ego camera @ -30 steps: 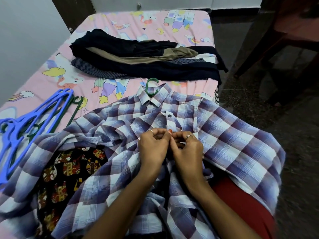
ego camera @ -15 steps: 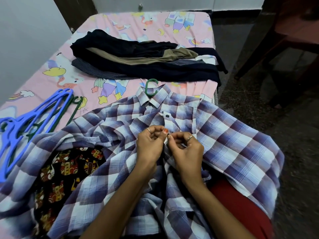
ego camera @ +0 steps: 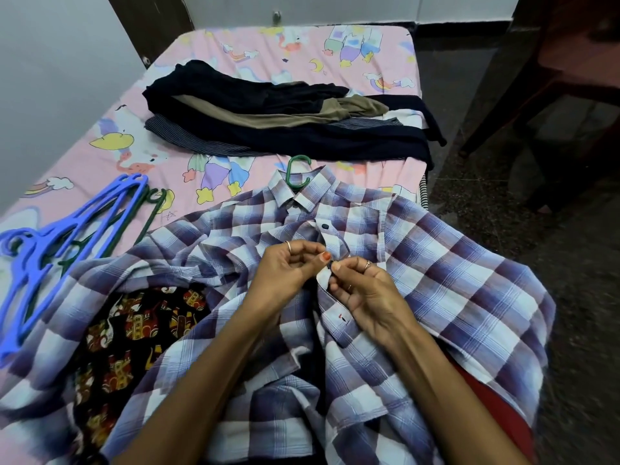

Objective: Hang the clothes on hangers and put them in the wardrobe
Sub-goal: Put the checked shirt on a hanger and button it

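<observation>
purple plaid shirt (ego camera: 436, 286), blue hangers (ego camera: 50, 250)

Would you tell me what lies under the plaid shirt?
A black patterned garment shows beneath the plaid shirt; a green hanger hook protrudes at the collar. The hanger's body is covered.

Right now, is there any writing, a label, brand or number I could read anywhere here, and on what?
None can be read.
The pink bedsheet bears only cartoon pictures.
The plaid shirt shows no label.
The dark printed cloth bears patterns, not letters.
</observation>
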Tool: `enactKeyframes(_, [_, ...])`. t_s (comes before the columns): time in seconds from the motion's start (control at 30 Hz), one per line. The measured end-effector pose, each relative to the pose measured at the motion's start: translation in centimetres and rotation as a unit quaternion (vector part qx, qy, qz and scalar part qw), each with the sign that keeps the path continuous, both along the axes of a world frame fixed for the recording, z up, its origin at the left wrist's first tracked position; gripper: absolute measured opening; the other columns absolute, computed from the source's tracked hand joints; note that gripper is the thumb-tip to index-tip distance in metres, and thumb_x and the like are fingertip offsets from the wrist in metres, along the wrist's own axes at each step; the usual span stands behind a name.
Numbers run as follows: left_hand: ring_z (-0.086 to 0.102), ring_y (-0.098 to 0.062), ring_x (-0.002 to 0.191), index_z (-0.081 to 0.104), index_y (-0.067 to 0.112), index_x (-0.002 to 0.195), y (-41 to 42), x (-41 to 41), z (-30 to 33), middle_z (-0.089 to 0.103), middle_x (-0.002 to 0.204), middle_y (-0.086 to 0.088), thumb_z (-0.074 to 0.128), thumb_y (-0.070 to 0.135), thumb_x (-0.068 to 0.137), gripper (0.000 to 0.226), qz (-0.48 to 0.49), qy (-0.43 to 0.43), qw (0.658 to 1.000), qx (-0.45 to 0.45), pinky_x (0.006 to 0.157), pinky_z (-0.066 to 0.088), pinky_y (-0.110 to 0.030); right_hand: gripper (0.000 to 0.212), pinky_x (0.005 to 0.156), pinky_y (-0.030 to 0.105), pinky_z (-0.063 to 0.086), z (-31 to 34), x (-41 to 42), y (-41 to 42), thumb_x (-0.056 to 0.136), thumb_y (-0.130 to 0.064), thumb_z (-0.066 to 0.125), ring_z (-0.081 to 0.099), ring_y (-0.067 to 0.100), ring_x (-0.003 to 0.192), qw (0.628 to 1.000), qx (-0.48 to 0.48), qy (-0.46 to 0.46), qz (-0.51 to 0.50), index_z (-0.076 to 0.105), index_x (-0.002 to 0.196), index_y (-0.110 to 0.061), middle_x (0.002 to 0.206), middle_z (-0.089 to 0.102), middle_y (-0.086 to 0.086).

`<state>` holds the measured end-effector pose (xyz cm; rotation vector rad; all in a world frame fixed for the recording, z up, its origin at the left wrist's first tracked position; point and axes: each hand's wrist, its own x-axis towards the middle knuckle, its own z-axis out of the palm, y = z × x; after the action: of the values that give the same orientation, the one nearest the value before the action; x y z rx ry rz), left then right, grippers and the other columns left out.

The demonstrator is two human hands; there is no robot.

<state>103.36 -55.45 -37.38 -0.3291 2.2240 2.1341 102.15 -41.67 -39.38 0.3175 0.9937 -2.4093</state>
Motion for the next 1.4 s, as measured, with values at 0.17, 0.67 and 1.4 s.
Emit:
enactKeyframes(0.17, [0.064,-0.013,0.07,0.068,0.006,0.088,-0.7,-0.1,0.3,0.069,0.079,-0.011,0.072,0.003,0.079,0.011,-0.027,-0.065,0.997,0.026,0.071,0.054,-0.022,0.023,0.053,0.019,0.052,-0.5,0.0,0.0,0.085,0.006,0.056,0.057,0.012,0.05,0.997,0.056,0.022,0.051,0.046,0.07,-0.008,0.057,0.058,0.004])
enactKeyframes(0.67, [0.063,-0.017,0.068,0.059,0.013,0.087,-0.3,-4.2,0.9,0.063,0.069,-0.004,0.07,0.01,0.085,0.011,-0.02,-0.034,0.987,-0.153,0.084,0.057,-0.041,0.013,0.061,0.026,0.036,1.5,0.0,3.4,0.089,-0.014,0.066,0.044,0.015,0.065,0.844,0.442,0.262,0.153,0.068,0.085,-0.002,0.071,0.055,0.008])
enactKeyframes(1.4, [0.054,-0.027,0.107,0.055,0.011,0.104,0.8,2.3,-6.4,0.054,0.113,-0.006,0.053,0.013,0.089,0.015,-0.173,0.041,0.814,-0.553,0.067,0.042,-0.035,0.011,0.067,0.027,0.057,0.1,0.9,5.6,0.086,-0.008,0.066,0.067,0.021,0.067,0.94,0.326,0.08,0.056,0.071,0.084,0.001,0.079,0.072,0.018])
